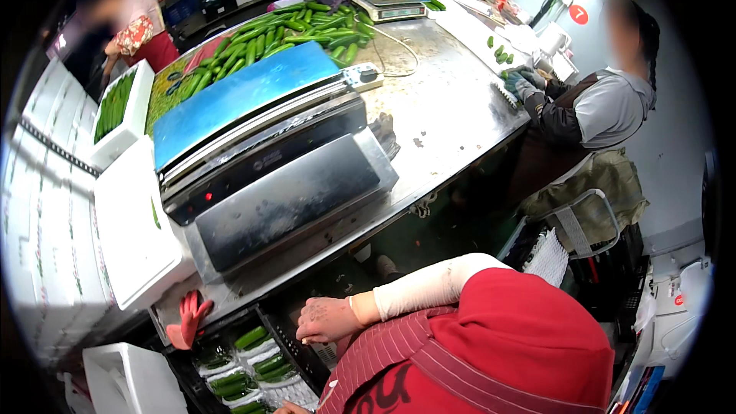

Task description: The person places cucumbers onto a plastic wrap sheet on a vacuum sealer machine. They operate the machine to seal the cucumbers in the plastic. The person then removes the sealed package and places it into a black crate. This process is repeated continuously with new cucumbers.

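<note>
My right hand [325, 319], in a pinkish glove below a white sleeve, has its fingers curled beside the rim of a black plastic crate [286, 340]. Whether it grips that rim is unclear. Only a small part of my left hand [291, 408] shows at the bottom edge; its fingers are mostly hidden. Inside the crate, green cucumbers [269, 367] lie in wrapped packs on white trays. A red rubber glove [187, 319] rests at the corner of the steel table [454, 121].
A film-wrapping machine [276, 207] with a blue top [247, 103] stands on the table. Beyond it are piled cucumbers [259, 46] and a scale [391, 8]. White foam boxes [132, 379] line the left. Co-workers stand at the right [581, 109], the far end and upper left.
</note>
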A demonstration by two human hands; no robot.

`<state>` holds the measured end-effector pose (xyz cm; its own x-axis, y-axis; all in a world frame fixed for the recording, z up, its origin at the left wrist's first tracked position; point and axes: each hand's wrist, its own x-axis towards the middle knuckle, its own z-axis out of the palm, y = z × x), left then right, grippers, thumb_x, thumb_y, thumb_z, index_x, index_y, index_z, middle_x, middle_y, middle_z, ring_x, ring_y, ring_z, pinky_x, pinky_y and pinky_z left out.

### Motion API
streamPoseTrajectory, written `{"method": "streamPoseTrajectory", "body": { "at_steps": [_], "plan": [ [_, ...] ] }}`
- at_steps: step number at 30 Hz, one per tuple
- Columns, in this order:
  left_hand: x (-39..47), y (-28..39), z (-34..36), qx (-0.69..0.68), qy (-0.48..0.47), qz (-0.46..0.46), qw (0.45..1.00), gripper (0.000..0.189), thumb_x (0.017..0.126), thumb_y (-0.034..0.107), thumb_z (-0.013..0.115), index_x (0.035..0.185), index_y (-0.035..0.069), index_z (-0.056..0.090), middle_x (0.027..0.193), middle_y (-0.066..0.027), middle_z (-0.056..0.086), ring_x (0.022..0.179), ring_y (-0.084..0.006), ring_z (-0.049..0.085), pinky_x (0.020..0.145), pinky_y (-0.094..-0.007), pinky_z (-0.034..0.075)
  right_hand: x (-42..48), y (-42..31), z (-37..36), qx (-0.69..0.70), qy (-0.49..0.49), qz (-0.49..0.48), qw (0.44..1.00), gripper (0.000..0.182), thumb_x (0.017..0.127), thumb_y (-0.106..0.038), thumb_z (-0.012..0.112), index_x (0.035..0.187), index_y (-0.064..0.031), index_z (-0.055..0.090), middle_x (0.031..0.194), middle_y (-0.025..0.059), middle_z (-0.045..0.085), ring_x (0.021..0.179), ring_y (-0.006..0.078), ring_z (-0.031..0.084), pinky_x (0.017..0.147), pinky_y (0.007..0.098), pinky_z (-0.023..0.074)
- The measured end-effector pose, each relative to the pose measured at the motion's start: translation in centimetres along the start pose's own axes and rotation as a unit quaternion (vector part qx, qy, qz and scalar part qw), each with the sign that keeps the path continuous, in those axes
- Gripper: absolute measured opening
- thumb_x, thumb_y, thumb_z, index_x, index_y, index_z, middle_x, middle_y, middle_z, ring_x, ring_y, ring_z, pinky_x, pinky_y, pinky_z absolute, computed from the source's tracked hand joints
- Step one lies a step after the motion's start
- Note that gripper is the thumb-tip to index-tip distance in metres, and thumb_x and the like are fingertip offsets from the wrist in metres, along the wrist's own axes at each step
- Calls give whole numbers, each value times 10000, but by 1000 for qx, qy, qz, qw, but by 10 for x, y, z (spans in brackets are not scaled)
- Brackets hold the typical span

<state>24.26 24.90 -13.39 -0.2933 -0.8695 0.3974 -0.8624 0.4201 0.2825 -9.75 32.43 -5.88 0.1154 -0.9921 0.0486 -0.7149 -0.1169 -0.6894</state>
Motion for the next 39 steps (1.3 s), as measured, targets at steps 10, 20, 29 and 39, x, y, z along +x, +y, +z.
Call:
{"method": "streamPoseTrajectory", "body": {
  "at_steps": [10,20,29,39],
  "plan": [
    [43,227,9,154,164,237,945,240,889,369,623,843,143,691,918,-43,657,1017,-242,609,1088,-575,343,-141,99,-106,-32,112,59,991,202,898,-272,597,976,-106,681,868,71,679,905,262,649,801,402,468],
    [80,353,0,-277,18,173,945,403,705,119,747,531,151,384,622,18,548,673,-171,583,1154,-587,179,-233,164,-190,-95,329,160,926,176,832,-93,670,1007,-78,683,939,115,672,902,330,622,808,436,484],
    [163,385,8,-350,23,213,912,387,675,28,735,545,127,385,610,-1,521,669,-182,596,1149,-590,170,-244,192,-192,-154,519,327,774,180,792,-45,681,961,-35,620,1053,155,616,1060,349,560,948,454,424],
    [222,418,14,-384,4,267,884,361,730,16,715,571,126,410,665,-6,535,738,-198,615,1150,-605,133,-395,255,-278,-410,550,435,583,312,940,-207,635,1152,19,595,1231,204,569,1207,384,501,1048,483,378]
  ]
}}
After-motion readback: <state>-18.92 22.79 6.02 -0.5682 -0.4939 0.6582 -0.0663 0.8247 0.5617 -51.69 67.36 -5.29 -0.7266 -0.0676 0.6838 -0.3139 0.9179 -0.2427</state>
